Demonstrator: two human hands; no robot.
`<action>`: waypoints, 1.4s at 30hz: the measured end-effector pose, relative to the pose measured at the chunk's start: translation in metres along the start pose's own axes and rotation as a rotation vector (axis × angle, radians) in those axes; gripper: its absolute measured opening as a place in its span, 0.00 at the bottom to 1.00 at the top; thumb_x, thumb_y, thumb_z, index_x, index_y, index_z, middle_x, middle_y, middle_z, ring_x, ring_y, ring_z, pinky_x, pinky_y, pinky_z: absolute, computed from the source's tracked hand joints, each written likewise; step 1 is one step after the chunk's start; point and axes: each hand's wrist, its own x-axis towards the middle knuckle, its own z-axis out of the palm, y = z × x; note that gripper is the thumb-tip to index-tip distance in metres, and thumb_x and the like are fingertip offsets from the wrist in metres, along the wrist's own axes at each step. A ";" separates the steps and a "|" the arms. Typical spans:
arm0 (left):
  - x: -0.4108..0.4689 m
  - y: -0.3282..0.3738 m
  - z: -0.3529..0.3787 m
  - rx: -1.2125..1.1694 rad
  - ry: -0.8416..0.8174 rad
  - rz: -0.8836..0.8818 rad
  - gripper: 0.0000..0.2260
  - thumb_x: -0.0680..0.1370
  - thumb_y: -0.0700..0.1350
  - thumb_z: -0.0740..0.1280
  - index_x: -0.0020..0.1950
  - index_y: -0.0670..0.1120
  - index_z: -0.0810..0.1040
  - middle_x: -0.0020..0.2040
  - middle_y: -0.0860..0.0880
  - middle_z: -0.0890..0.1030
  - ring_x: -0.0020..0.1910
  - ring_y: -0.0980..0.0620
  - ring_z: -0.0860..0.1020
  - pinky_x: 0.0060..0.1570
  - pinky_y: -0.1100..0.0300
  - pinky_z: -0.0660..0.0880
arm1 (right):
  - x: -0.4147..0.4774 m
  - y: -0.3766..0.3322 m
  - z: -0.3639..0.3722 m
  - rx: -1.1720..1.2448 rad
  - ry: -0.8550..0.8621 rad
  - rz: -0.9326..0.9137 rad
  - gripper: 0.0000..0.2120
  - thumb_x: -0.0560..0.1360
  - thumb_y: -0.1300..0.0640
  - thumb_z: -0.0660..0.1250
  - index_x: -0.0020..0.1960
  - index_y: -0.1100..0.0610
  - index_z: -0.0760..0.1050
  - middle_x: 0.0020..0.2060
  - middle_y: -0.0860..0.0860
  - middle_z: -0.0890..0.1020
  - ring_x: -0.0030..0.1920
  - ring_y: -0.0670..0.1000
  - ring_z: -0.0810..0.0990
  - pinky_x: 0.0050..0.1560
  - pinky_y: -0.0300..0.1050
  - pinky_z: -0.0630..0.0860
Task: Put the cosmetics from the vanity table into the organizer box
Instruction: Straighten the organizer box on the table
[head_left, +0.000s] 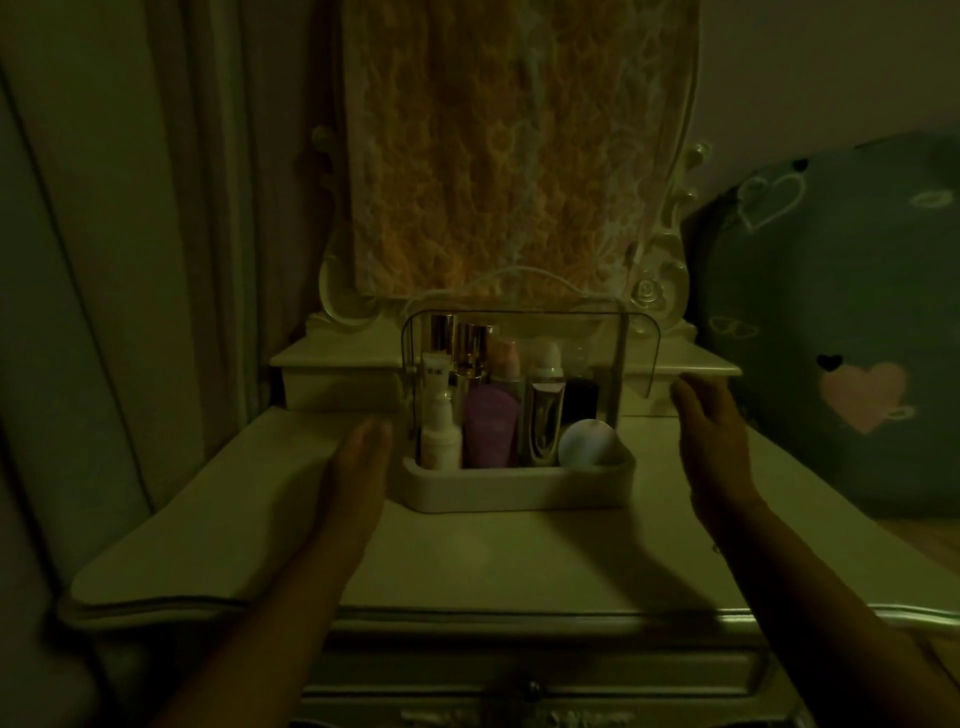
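Note:
A white organizer box (514, 491) with a raised clear lid (639, 353) stands at the middle of the vanity table (467, 551). Inside it stand several cosmetics: a white pump bottle (440, 441), a purple tube (491, 426), a silver bottle (544, 426), gold-capped bottles (460, 343) and a round white compact (587, 441). My left hand (358, 467) hovers flat just left of the box, fingers straight, holding nothing. My right hand (711, 441) is lifted to the right of the box near the lid's edge, fingers relaxed and empty.
A lace cloth (519, 156) hangs over the vanity mirror behind the box. Small raised drawers (337, 379) flank the box at the back. A curtain (130, 260) hangs at the left. A grey heart-print cushion (841, 338) sits at the right.

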 end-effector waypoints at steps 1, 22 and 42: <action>0.005 0.009 0.000 -0.010 0.025 0.010 0.20 0.79 0.52 0.57 0.70 0.48 0.65 0.70 0.45 0.69 0.66 0.47 0.69 0.58 0.56 0.66 | 0.004 -0.003 0.000 0.030 -0.046 0.071 0.20 0.79 0.50 0.57 0.68 0.57 0.66 0.66 0.56 0.71 0.67 0.55 0.69 0.64 0.48 0.66; -0.001 0.063 0.022 -0.093 -0.104 0.045 0.25 0.77 0.61 0.52 0.70 0.51 0.65 0.70 0.48 0.69 0.69 0.48 0.67 0.66 0.51 0.64 | 0.010 -0.025 0.009 0.132 -0.387 0.124 0.24 0.77 0.39 0.50 0.69 0.46 0.64 0.70 0.47 0.67 0.70 0.49 0.64 0.65 0.46 0.61; -0.033 0.012 0.031 -0.084 -0.133 -0.119 0.26 0.79 0.54 0.55 0.74 0.49 0.53 0.75 0.46 0.60 0.72 0.48 0.61 0.70 0.52 0.59 | -0.022 0.027 0.009 -0.051 -0.429 0.066 0.16 0.81 0.54 0.50 0.66 0.60 0.63 0.61 0.59 0.72 0.61 0.56 0.72 0.60 0.49 0.72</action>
